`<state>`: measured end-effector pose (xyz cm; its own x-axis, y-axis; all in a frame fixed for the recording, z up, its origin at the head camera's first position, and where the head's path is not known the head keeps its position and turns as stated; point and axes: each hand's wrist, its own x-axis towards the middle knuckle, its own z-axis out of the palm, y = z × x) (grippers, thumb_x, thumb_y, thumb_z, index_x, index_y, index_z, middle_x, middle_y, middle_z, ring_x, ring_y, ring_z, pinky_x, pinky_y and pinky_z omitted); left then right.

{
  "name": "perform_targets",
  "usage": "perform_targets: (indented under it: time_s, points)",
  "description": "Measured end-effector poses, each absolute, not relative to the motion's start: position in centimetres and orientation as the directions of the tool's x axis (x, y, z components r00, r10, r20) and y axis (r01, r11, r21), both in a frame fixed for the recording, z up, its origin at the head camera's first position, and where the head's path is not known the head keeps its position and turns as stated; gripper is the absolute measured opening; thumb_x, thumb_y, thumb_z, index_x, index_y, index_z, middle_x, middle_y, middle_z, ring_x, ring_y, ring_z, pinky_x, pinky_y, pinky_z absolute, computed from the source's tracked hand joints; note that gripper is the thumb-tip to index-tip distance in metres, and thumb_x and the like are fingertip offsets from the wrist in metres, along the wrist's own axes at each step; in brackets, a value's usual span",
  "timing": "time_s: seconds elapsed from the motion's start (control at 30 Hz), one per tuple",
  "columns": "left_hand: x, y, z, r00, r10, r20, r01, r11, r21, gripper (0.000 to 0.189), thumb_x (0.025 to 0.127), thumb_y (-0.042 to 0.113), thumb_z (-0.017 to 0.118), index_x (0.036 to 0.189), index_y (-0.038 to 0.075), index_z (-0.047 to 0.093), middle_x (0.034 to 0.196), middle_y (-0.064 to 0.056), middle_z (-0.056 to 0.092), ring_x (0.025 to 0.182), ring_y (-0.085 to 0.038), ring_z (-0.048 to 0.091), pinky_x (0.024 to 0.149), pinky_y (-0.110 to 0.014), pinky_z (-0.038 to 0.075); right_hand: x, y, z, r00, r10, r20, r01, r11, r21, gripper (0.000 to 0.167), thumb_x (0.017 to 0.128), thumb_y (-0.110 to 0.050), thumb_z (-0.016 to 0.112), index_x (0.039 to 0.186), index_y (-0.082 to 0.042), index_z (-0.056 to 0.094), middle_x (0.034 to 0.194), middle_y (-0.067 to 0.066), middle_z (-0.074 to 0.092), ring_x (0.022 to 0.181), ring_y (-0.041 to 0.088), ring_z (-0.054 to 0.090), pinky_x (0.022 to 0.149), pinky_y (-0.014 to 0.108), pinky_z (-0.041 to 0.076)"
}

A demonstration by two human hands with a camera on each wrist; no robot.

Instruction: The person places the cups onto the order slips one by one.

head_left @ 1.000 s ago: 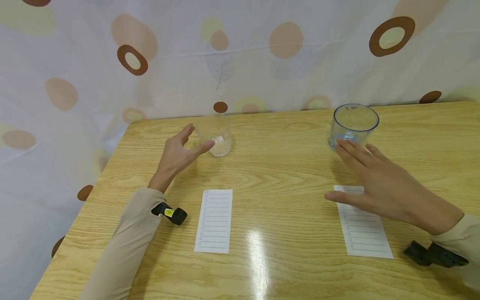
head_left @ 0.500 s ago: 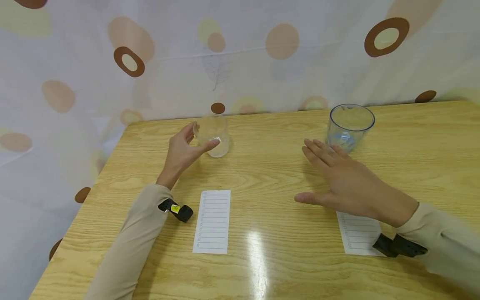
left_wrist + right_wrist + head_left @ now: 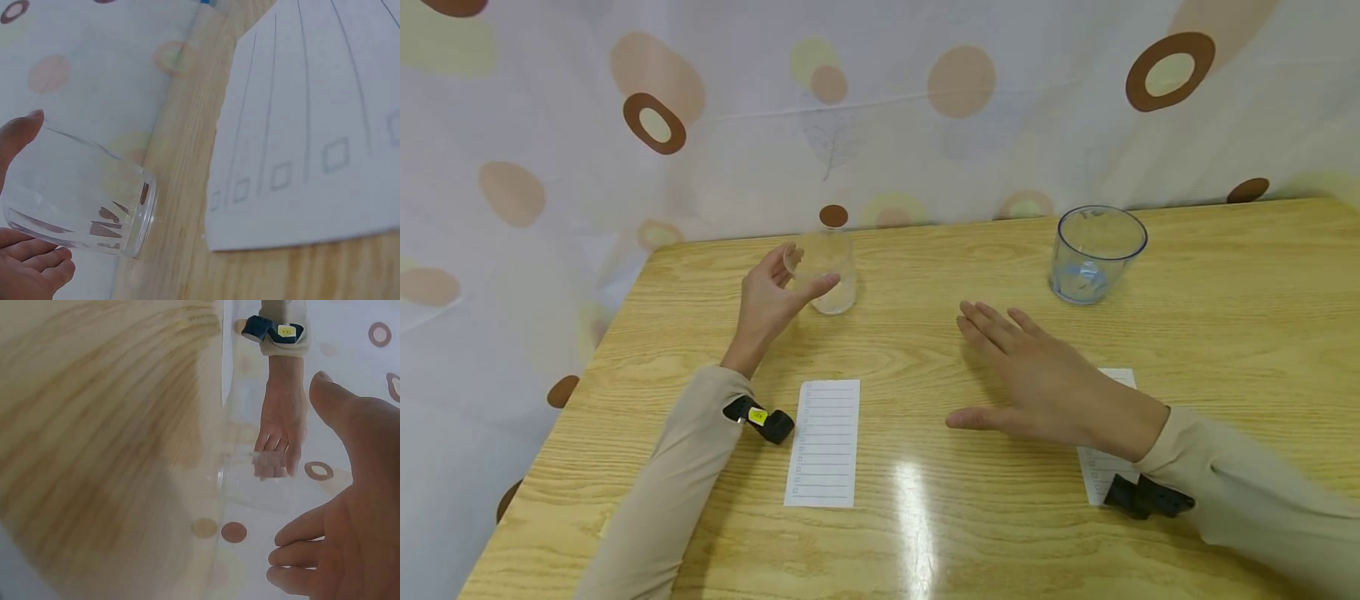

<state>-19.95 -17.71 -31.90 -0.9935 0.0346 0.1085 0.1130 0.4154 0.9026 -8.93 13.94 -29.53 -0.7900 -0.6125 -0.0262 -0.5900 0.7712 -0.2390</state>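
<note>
The left hand (image 3: 767,302) curves wide around the clear cup (image 3: 832,257), just up and left of the frame's middle; I can't tell if it squeezes; the right hand (image 3: 1045,385), right of the middle, has its thumb spread wide.

Head camera looks forward and down; closer wrist views apparently share the clear cup (image 3: 81,187).

right paper (image 3: 1096,477): partly hidden below right hand (image 3: 1047,382) | left hand (image 3: 767,302): finger contact with left cup (image 3: 829,260) not clear | left sleeve (image 3: 662,487): cut off at near side | yellow label (image 3: 757,417): writing too small to read
</note>
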Motion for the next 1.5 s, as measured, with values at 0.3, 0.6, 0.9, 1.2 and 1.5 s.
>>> perform_targets:
  time_s: [0.3, 0.6, 0.9, 1.2, 1.5]
  points:
    - [-19.8, -17.4, -32.3, -0.991, 0.021, 0.131, 0.130, 0.366, 0.921, 0.082, 0.079, 0.033, 0.080, 0.146, 0.010, 0.041, 0.147, -0.008, 0.044, 0.136, -0.026, 0.040, 0.111, -0.035, 0.032, -8.8, 11.7, -30.1, -0.746, -0.666, -0.025, -0.641, 0.727, -0.245, 0.107, 0.085, -0.077, 0.040, 0.149, 0.007, 0.024, 0.158, 0.021, 0.016, 0.146, 0.032, 0.013, 0.117, 0.051, 0.012]
    - [-19.8, -17.4, -32.4, -0.989, 0.032, 0.145, 0.147, 0.355, 0.923, 0.081, 0.080, 0.030, 0.079, 0.147, 0.006, 0.039, 0.148, -0.010, 0.043, 0.137, -0.023, 0.039, 0.112, -0.033, 0.031, -8.9, 9.9, -30.3, -0.725, -0.687, -0.046, -0.663, 0.714, -0.223, 0.106, 0.086, -0.076, 0.039, 0.149, 0.007, 0.022, 0.158, 0.022, 0.014, 0.146, 0.033, 0.011, 0.117, 0.050, 0.012]
    - [-19.8, -17.4, -32.5, -0.989, 0.037, 0.146, 0.150, 0.313, 0.938, 0.085, 0.079, 0.028, 0.080, 0.148, 0.005, 0.037, 0.147, -0.012, 0.043, 0.134, -0.023, 0.043, 0.108, -0.035, 0.037, -8.7, 8.4, -30.5, -0.696, -0.710, -0.108, -0.673, 0.697, -0.246, 0.107, 0.086, -0.075, 0.043, 0.150, 0.008, 0.019, 0.158, 0.023, 0.010, 0.146, 0.034, 0.008, 0.117, 0.051, 0.011]
    - [-19.9, -17.3, -32.5, -0.990, 0.038, 0.137, 0.142, 0.317, 0.938, 0.081, 0.081, 0.024, 0.078, 0.148, 0.004, 0.036, 0.147, -0.013, 0.043, 0.134, -0.024, 0.042, 0.109, -0.035, 0.036, -8.1, 6.9, -30.9, -0.647, -0.746, -0.160, -0.707, 0.665, -0.240, 0.113, 0.082, -0.075, 0.050, 0.150, 0.009, 0.017, 0.157, 0.025, 0.006, 0.146, 0.036, 0.006, 0.117, 0.050, 0.009]
    - [-19.9, -17.3, -32.5, -0.989, 0.044, 0.139, 0.146, 0.315, 0.938, 0.081, 0.082, 0.024, 0.077, 0.148, 0.002, 0.035, 0.148, -0.014, 0.042, 0.135, -0.024, 0.041, 0.110, -0.035, 0.034, -7.6, 5.5, -31.6, -0.632, -0.752, -0.190, -0.723, 0.659, -0.206, 0.108, 0.085, -0.078, 0.039, 0.150, 0.007, 0.019, 0.158, 0.023, 0.008, 0.146, 0.033, 0.006, 0.118, 0.048, 0.008]
